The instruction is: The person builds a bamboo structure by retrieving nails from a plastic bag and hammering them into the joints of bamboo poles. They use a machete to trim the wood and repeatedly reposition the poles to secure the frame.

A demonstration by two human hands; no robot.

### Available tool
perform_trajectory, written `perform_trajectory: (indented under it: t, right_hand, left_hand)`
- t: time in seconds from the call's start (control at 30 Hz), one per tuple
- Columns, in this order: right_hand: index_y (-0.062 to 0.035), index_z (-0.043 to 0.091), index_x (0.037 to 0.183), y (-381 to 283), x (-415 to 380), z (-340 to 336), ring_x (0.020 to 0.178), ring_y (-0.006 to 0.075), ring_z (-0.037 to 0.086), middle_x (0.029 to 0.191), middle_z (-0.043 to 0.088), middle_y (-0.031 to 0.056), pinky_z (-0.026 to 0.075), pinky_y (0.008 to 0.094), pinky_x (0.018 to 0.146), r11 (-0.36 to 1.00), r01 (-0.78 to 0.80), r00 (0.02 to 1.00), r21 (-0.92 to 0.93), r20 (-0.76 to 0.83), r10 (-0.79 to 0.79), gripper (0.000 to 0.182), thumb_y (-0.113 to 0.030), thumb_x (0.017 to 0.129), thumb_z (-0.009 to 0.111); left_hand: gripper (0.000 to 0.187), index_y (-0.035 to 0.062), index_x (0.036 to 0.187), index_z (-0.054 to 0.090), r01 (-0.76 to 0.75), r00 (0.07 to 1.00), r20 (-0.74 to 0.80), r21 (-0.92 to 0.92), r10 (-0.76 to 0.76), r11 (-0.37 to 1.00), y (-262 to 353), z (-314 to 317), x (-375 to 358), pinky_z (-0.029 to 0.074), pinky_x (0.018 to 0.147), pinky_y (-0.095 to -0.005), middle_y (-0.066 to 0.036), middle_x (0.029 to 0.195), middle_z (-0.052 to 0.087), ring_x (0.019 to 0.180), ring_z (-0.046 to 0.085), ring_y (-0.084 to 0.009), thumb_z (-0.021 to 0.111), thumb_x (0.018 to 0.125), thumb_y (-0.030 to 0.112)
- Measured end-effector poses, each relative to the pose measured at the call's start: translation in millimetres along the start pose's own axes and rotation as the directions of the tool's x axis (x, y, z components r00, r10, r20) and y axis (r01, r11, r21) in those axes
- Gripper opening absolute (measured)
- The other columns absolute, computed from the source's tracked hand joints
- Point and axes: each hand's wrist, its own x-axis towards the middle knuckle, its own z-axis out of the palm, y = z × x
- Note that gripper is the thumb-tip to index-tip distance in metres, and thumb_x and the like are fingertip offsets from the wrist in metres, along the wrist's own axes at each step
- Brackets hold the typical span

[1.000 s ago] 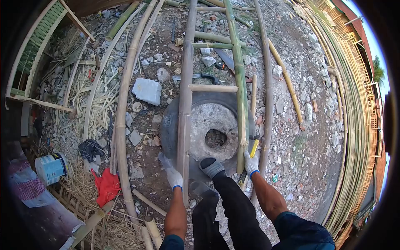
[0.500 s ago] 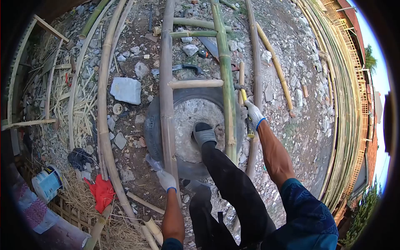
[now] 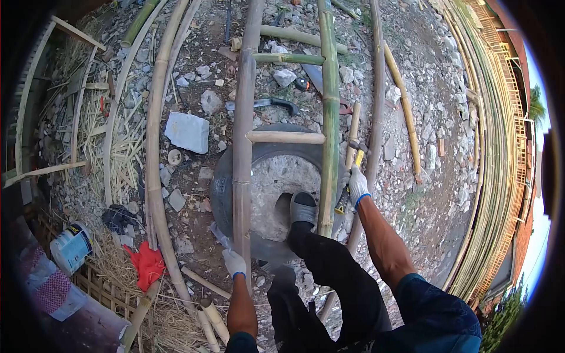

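Gloved in white, my right hand [image 3: 358, 185] is closed round the yellow handle of a hammer [image 3: 359, 157], its dark head pointing away from me. The hammer is just right of the green rail of a bamboo ladder [image 3: 330, 117]. My left hand [image 3: 235, 262], also gloved, is closed on a crumpled clear plastic bag [image 3: 221, 236] against the ladder's brown left rail [image 3: 242, 194]. A pale bamboo rung [image 3: 285, 137] joins the rails. Below them lies a tyre [image 3: 221, 185] filled with concrete [image 3: 265, 182], my sandalled foot [image 3: 303, 209] on it.
A hand saw [image 3: 313, 76] and a curved black-handled tool [image 3: 276, 102] lie beyond the tyre. Bamboo poles [image 3: 154, 129] flank the ladder on rubble ground. To the left are a white stone [image 3: 187, 133], red cloth [image 3: 146, 266] and bucket [image 3: 72, 248]. Long bamboo [image 3: 500, 147] is stacked right.
The hammer's head has swung right, away from the green rail, and its handle now leans the other way. My foot has shifted slightly right on the concrete. My left hand stays by the brown rail.
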Motion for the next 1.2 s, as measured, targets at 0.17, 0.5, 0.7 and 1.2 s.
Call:
perform_trajectory:
  t: [0.17,0.5,0.7,1.2]
  right_hand:
    - [-0.014,0.051,0.091,11,-45,18,0.051,0.0126,0.051,0.069,0.051,-0.0011,0.045,0.0325,0.045,0.973,0.023,0.999,-0.229,-0.043,-0.033,0.033,-0.041,0.109,0.054]
    - [-0.0045,0.056,0.112,-17,-53,48,0.058,0.0084,0.054,0.075,0.055,-0.0011,0.047,0.0276,0.051,0.733,0.341,0.911,-0.588,0.013,-0.413,0.027,-0.031,0.109,0.06]
    - [-0.0011,0.061,0.117,-26,-24,86,0.066,0.0118,0.063,0.078,0.063,0.0046,0.05,0.0312,0.056,0.502,0.586,0.748,-0.636,0.185,-0.637,0.028,-0.028,0.107,0.062]
    - [-0.001,0.063,0.109,-28,-45,75,0.065,0.0137,0.067,0.081,0.072,0.0086,0.053,0.0322,0.063,0.446,0.722,0.668,-0.529,0.367,-0.647,0.021,-0.021,0.103,0.068]
  left_hand:
    - [0.033,-0.0028,0.123,0.055,0.04,0.977,-0.2,-0.187,-0.078,0.981,-34,-25,18,0.046,0.101,-0.0537,-0.036,0.125,0.06,0.119,0.058,-0.0508,0.037,0.109,0.021]
    - [0.037,-0.0073,0.124,0.058,-0.168,0.844,-0.503,0.081,0.186,0.983,95,-127,15,0.043,0.104,-0.0444,-0.022,0.122,0.062,0.113,0.057,-0.0365,0.04,0.114,0.023]
    - [0.031,-0.0032,0.123,0.058,-0.51,0.71,-0.606,-0.092,0.359,0.855,189,-164,9,0.046,0.095,-0.0422,-0.019,0.111,0.061,0.104,0.058,-0.0308,0.046,0.111,0.023]
    - [0.02,0.001,0.115,0.073,-0.991,0.003,0.205,-0.131,0.979,0.031,399,-78,43,0.053,0.081,-0.0407,-0.015,0.098,0.07,0.089,0.068,-0.0323,0.063,0.101,0.013]
